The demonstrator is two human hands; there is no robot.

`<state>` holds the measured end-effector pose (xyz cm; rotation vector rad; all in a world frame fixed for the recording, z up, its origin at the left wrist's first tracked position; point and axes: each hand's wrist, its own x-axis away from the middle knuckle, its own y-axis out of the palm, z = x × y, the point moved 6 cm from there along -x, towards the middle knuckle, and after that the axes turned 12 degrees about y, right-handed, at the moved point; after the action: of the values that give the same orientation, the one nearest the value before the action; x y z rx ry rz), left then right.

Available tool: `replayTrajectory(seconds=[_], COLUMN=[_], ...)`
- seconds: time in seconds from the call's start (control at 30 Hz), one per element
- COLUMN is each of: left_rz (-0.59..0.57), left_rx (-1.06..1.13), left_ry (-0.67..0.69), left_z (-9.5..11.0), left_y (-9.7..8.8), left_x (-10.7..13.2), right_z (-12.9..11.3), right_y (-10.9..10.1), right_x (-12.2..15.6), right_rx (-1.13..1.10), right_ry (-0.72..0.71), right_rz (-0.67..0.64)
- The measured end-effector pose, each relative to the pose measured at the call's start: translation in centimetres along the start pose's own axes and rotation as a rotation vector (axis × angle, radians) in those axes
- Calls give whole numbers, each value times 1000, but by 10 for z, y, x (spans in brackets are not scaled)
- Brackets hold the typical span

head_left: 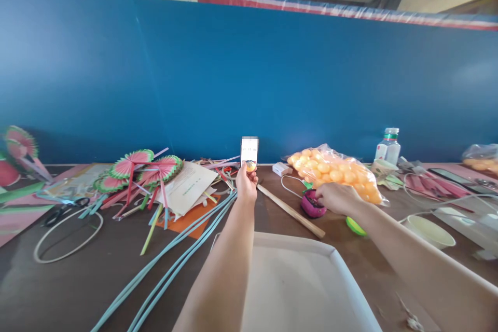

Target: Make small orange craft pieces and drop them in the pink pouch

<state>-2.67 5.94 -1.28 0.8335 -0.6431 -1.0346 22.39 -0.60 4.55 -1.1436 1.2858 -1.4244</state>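
- Blue partition (249, 72) backs a dark, cluttered tabletop (78, 285); clock positions are read from the pale tray (295, 290) at the near side.
- Far out at eleven o'clock, a person's left hand (247, 182) grips an upright phone (249, 150), its screen lit, the figures too small to read.
- At twelve o'clock, the right hand (337, 198) bends its fingers to the mouth of a purple container (312, 207); whether they pinch anything cannot be told.
- Just beside the container, at its one o'clock, lies a clear bag of orange balls (334, 171); a wooden stick (291, 211) slants past its near side.
- Paper fans (134, 163) lie at ten o'clock, a bottle (388, 148) stands at one, and a cream bowl (431, 231) sits at two.
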Motion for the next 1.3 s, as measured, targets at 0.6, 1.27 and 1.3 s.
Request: replayTrajectory(seconds=[0.6,1.27,1.3], left_rz=[1,-55,-61], left_rx=[-7,7,14], left_ry=[-5,-7,-10], left_z=[-1,1,1], left_y=[0,4,4], left_x=[0,1,1], right_z=[-20,-142,-151], right_y=[3,-43,-39], right_x=[-5,2,-3], right_rx=[154,-1558,-1631], right_ry=[-49,-268,-255], right_rz=[-142,-49,-85])
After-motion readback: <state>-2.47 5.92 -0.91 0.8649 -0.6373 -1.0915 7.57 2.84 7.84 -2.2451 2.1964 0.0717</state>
